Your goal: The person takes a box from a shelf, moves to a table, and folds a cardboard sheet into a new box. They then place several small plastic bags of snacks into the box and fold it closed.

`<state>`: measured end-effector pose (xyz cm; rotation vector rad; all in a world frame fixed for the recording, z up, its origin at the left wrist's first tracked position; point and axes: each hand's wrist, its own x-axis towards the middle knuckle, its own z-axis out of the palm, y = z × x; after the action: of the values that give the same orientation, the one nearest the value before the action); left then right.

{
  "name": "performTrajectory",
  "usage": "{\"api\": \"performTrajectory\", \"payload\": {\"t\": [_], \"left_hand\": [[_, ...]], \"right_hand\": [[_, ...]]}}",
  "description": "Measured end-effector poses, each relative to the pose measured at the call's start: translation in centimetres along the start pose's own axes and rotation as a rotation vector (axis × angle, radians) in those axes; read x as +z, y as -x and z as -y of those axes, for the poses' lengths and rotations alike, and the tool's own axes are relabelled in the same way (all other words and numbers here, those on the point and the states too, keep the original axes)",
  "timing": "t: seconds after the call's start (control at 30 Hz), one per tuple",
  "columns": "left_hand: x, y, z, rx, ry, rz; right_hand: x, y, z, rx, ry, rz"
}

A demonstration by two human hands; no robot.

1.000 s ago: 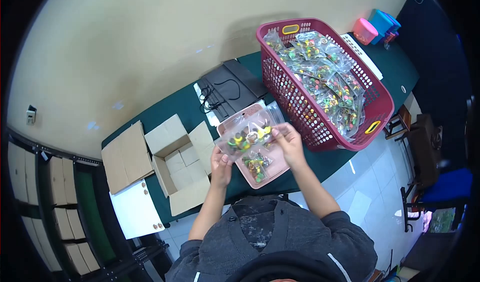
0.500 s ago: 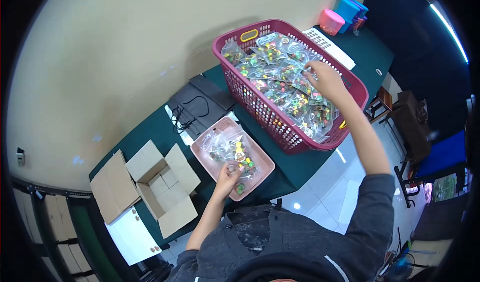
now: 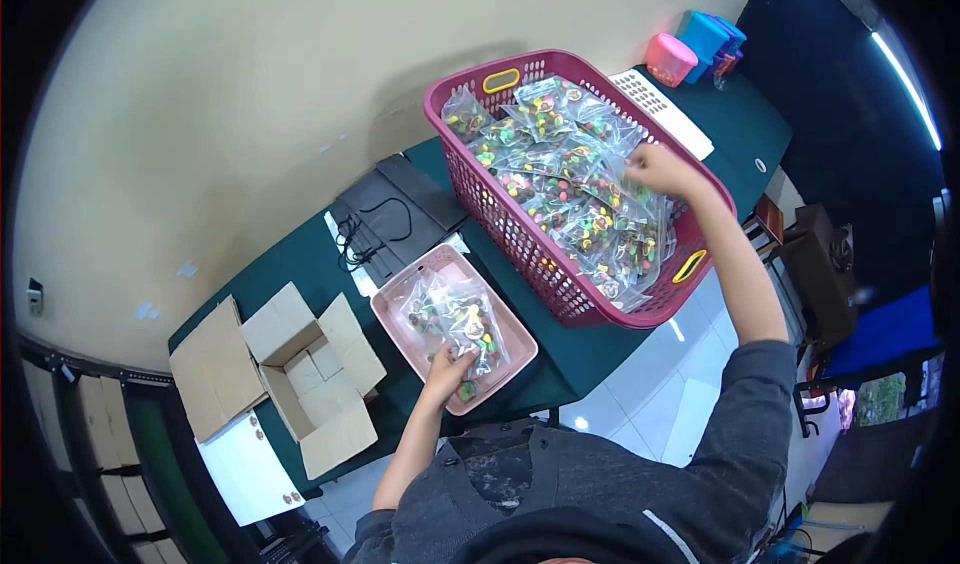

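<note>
Clear bags of colourful candies (image 3: pixel 560 179) fill a large maroon basket (image 3: pixel 530 254). Over its right part, my right hand (image 3: pixel 662 172) has its fingers pinched on the edge of a clear bag (image 3: pixel 628 192). Lower down, a pink tray (image 3: pixel 515 364) holds a few more bags. My left hand (image 3: pixel 449 370) is at the tray's lower edge, its fingers closed on the candy bag (image 3: pixel 478 334) lying there.
An open cardboard box (image 3: pixel 320 379) stands left of the tray, beside a folded cardboard sheet (image 3: pixel 215 369) and white paper (image 3: pixel 248 469). A black bag (image 3: pixel 400 214) lies behind the tray. Pink (image 3: pixel 670 59) and blue containers (image 3: pixel 703 34) stand at the back right.
My right hand has shifted slightly right and down, its fingers now closed on a bag edge. The whole view has shifted a little; my left hand stays at the tray.
</note>
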<state>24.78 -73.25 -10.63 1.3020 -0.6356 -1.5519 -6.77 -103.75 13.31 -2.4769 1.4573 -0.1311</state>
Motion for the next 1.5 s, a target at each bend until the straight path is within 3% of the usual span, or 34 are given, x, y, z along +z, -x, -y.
{"api": "performTrajectory", "payload": {"t": [0.07,0.13,0.2,0.27,0.3,0.33,0.4,0.47,0.53,0.67,0.77,0.83,0.97,1.0,1.1,1.17,1.23,1.27,1.37,1.5], "left_hand": [[-0.2,-0.7,1.3,-0.017,-0.057,-0.012],[-0.8,-1.8,3.5,0.049,-0.354,-0.094],[0.0,-1.2,2.4,0.027,-0.403,-0.070],[0.6,-0.7,1.3,-0.135,-0.535,-0.096],[-0.7,-1.6,3.4,-0.007,-0.694,-0.094],[-0.3,-0.5,1.9,-0.009,-0.695,-0.099],[1.2,2.1,-3.0,0.371,-0.784,-0.235],[0.3,2.9,-4.1,0.342,-0.026,0.072],[-0.3,3.2,-4.9,0.235,0.394,0.168],[-0.7,2.3,-3.8,0.095,0.239,0.019],[-3.0,0.2,0.8,-0.024,0.458,-0.028],[-3.5,1.2,0.2,0.019,0.400,-0.073],[-4.9,5.1,-3.0,0.116,0.175,-0.145],[-5.4,6.1,-3.6,0.168,0.099,-0.141],[-6.1,10.2,-5.8,0.283,0.138,-0.194],[-7.6,12.8,-6.7,0.280,0.189,-0.266],[-9.7,14.9,-7.0,0.486,0.063,-0.385],[-10.9,15.9,-7.4,0.493,0.061,-0.404],[-13.7,19.1,-8.7,0.535,-0.019,-0.444],[-15.9,22.2,-9.1,0.559,0.044,-0.502]], "right_hand": [[-3.6,3.0,2.6,-0.023,-0.492,-0.060],[-5.8,7.1,7.4,-0.058,-0.763,-0.236],[-4.5,9.6,8.0,-0.049,-0.911,-0.287],[-1.6,12.1,10.8,-0.117,-1.169,-0.268],[-0.3,13.5,12.7,-0.125,-1.220,-0.217],[1.6,14.6,14.7,-0.098,-1.225,-0.203],[5.6,16.0,17.6,-0.110,-1.317,-0.025],[11.2,16.2,20.1,0.011,-1.572,-0.013],[17.1,15.9,20.8,0.146,-1.747,0.003],[26.5,15.5,21.3,0.260,-1.769,-0.018],[32.5,15.6,20.7,0.271,-1.666,0.068],[33.3,15.6,21.0,0.226,-1.367,0.275],[30.2,15.2,25.1,0.397,-1.541,0.309],[29.3,14.8,26.3,0.380,-1.534,0.338],[27.1,13.2,30.6,0.060,-1.565,0.379],[27.6,12.7,33.9,-0.009,-1.589,0.457],[27.5,12.6,38.0,-0.091,-1.651,0.479],[27.2,12.8,40.2,-0.106,-1.652,0.497],[26.9,13.8,45.0,-0.046,-1.802,0.502],[27.9,14.4,48.3,-0.286,-1.578,0.515]]}}
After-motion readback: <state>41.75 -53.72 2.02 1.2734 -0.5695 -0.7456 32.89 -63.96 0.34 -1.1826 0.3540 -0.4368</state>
